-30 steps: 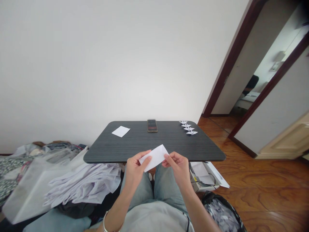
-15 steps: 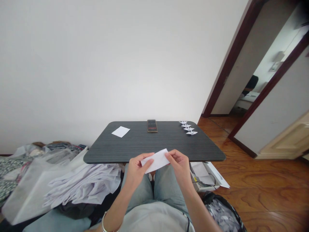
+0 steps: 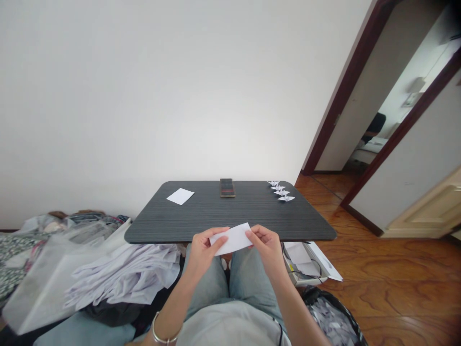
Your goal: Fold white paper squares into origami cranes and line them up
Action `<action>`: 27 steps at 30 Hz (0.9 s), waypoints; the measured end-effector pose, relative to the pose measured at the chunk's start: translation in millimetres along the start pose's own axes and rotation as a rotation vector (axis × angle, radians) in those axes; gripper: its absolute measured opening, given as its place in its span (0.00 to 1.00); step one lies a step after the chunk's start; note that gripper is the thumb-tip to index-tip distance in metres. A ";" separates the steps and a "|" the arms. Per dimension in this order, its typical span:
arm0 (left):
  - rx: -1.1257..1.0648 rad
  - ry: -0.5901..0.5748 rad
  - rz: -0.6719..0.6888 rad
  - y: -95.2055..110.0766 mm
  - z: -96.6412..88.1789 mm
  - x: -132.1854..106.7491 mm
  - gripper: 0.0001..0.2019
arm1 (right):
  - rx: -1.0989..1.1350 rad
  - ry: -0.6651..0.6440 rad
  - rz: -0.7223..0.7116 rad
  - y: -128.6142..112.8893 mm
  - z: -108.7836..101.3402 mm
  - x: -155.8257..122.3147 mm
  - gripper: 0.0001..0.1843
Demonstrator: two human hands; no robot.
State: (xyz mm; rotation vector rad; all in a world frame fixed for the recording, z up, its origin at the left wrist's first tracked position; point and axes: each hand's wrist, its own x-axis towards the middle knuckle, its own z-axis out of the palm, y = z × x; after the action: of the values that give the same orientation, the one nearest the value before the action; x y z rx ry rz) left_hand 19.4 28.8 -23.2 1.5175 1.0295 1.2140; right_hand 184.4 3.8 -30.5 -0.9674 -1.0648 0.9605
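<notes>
Your left hand (image 3: 202,247) pinches the left end of a white piece of paper (image 3: 233,239), with the thumb on the face turned toward you and the other fingers behind. Your right hand (image 3: 267,246) pinches the right end, its thumb near the far corner and its fingers curled. The parts of the fingers behind the paper are hidden, so you cannot tell just how they press there. The paper is a narrow oblong, slanting so that its right end sits farther than its left. It is held up between your hands at the near edge of the dark table (image 3: 216,215), above your knees in jeans (image 3: 247,274).

On the far left of the table lies a flat white sheet (image 3: 180,196). A phone (image 3: 227,188) lies at the far edge, near the middle. At the far right, four small folded paper birds (image 3: 286,198) stand in a slanting row, close together.

You wear a bracelet (image 3: 154,329) on your left wrist. To the left, below the table, is a heap of pale cloth (image 3: 118,276). To the right, on the wooden floor (image 3: 389,269), there is a box (image 3: 306,281) with cables, and nearer to you a black bag full of paper scraps (image 3: 333,317).
</notes>
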 end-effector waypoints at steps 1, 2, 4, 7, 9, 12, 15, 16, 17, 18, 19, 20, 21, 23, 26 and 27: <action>0.004 -0.011 0.005 -0.2 -0.6 0.1 0.11 | 0.021 -0.001 0.002 0.5 -0.4 0.3 0.13; 0.007 -0.024 0.008 -0.5 -1.2 0.2 0.11 | 0.041 0.006 0.001 0.9 -0.7 0.5 0.13; 0.013 -0.045 0.009 -1.0 -2.3 0.2 0.11 | 0.070 0.020 -0.003 1.6 -0.7 0.3 0.12; 0.022 -0.061 0.011 -1.2 -3.1 0.1 0.10 | 0.077 0.053 -0.015 1.8 0.2 -0.9 0.10; 0.026 -0.064 0.016 -1.3 -2.9 0.1 0.10 | 0.042 0.101 -0.038 1.5 1.0 -2.3 0.09; 0.035 -0.060 0.019 -1.8 -2.0 0.5 0.11 | -0.047 0.161 -0.074 1.7 1.1 -3.9 0.09; 0.043 -0.037 0.024 -1.5 -1.4 1.7 0.11 | -0.110 0.114 -0.080 3.5 -0.1 -4.0 0.08; 0.044 -0.025 0.024 -1.0 -1.3 2.2 0.11 | -0.117 0.069 -0.066 4.4 -0.4 -3.7 0.09; 0.044 -0.014 0.022 -0.3 -1.2 2.8 0.11 | -0.118 0.017 -0.041 5.4 -0.4 -3.4 0.09; 0.043 -0.006 0.022 0.6 -1.0 3.2 0.12 | -0.113 -0.032 -0.008 6.5 -0.2 -3.1 0.09; 0.042 -0.001 0.022 1.5 -0.9 3.6 0.12 | -0.105 -0.072 0.028 7.5 0.2 -2.9 0.09; 0.043 -0.001 0.025 2.3 -0.7 3.9 0.12 | -0.095 -0.100 0.065 8.5 0.8 -2.7 0.10; 0.046 -0.003 0.030 3.0 -0.4 4.1 0.12 | -0.086 -0.119 0.097 9.5 1.5 -2.7 0.10; 0.061 -0.005 0.042 4.0 0.0 4.1 0.12 | -0.071 -0.156 0.146 11.3 2.5 -2.7 0.11; 0.084 0.001 0.049 4.5 0.2 3.8 0.12 | -0.057 -0.217 0.190 13.1 2.3 -2.7 0.11; 0.088 0.002 0.048 4.4 0.2 3.6 0.12 | -0.052 -0.235 0.200 13.5 1.8 -2.6 0.11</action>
State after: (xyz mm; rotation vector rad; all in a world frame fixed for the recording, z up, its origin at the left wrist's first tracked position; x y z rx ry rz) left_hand 20.4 31.2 -18.1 1.6177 1.0654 1.2169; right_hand 180.1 5.4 -43.6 -1.0356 -1.2097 1.2387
